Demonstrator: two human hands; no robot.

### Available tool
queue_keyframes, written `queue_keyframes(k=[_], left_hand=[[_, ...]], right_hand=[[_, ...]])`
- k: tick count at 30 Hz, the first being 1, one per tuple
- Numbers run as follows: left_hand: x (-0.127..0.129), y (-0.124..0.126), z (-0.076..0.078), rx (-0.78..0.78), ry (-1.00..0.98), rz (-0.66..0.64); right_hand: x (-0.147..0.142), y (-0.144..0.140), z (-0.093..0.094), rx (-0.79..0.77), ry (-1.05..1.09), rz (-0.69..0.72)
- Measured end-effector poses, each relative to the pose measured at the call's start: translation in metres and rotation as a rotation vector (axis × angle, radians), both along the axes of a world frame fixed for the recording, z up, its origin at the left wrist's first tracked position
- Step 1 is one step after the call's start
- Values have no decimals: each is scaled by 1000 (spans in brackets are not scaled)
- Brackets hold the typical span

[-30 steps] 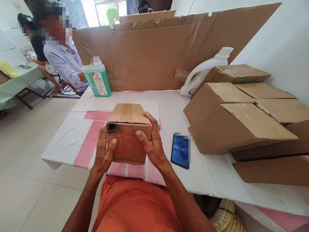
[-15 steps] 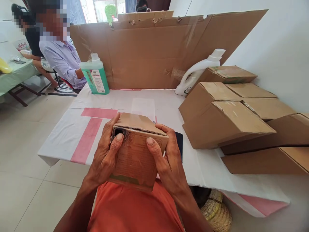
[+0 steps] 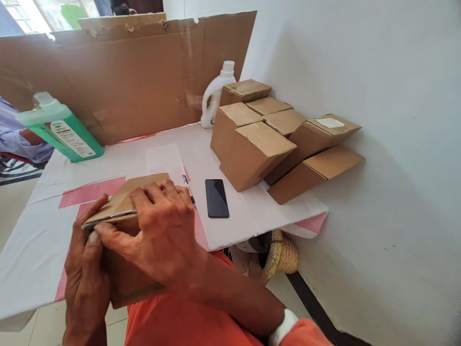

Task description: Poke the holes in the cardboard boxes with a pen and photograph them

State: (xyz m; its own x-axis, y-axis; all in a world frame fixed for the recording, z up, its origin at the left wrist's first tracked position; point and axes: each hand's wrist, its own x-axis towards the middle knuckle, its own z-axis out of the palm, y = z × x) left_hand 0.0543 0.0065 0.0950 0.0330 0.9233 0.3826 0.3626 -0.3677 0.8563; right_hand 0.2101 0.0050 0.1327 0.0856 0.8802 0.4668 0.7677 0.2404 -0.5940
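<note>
Fingers (image 3: 151, 194) atop cardboard box (image 3: 126, 281)

Matt brown cardboard box (image 3: 124, 211)

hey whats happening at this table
A person in orange holds a small cardboard box against their lap at the table's near edge. The right hand lies over its top flap and the left hand grips its left side. A pen and a dark phone lie on the table. A stack of boxes sits by the wall, with a white jug behind it and a green bottle far left.
</note>
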Motion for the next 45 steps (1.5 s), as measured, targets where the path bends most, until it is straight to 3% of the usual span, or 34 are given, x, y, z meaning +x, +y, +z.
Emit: queue_keyframes(k=[3, 6, 10, 13, 15, 17, 19, 20, 22, 26, 29, 32, 34, 35, 36, 37, 39, 42, 45], left_hand=[[5, 2, 10, -79, -3, 94], [8, 7, 14, -48, 32, 99], [3, 18, 4, -24, 17, -100], [3, 25, -4, 4, 38, -192], [5, 29, -4, -9, 11, -178], [6, 32, -1, -65, -38, -162], [4, 34, 2, -125, -89, -138], [2, 35, 3, -146, -107, -125], [-3, 37, 3, -166, -134, -103], [-8, 37, 0, -161, -134, -108], [-3, 34, -2, -114, -94, -129], [6, 31, -4, -66, -50, -161], [12, 31, -5, -58, -24, -191], [14, 31, -6, -53, -12, -202], [17, 30, -6, -44, 2, -208], [20, 29, -6, -31, 18, -208], [25, 27, -4, -6, 50, -206], [32, 22, -2, 21, 89, -219], [34, 18, -2, 65, 112, -210]], right_hand=[[-1, 5, 6, -11, -34, 42], [2, 11, 8, -1, -36, 44], [19, 19, 8, 5, 28, 105], [51, 26, 2, 84, 294, 144], [80, 34, -11, 107, 462, 80], [108, 43, -32, -15, 451, -123], [128, 52, -60, -330, 269, -291], [132, 55, -75, -508, 179, -311], [130, 61, -103, -712, 102, -303], [107, 71, -139, -791, 131, -303], [103, 76, -146, -753, 188, -314], [116, 71, -132, -640, 259, -314], [125, 62, -107, -471, 352, -331], [127, 54, -91, -350, 425, -341], [126, 46, -73, -84, 630, -327], [123, 36, -54, 179, 823, -268], [109, 14, -21, 433, 1014, -57], [76, -14, 0, 371, 1007, 221], [52, -22, -12, 287, 869, 344]])
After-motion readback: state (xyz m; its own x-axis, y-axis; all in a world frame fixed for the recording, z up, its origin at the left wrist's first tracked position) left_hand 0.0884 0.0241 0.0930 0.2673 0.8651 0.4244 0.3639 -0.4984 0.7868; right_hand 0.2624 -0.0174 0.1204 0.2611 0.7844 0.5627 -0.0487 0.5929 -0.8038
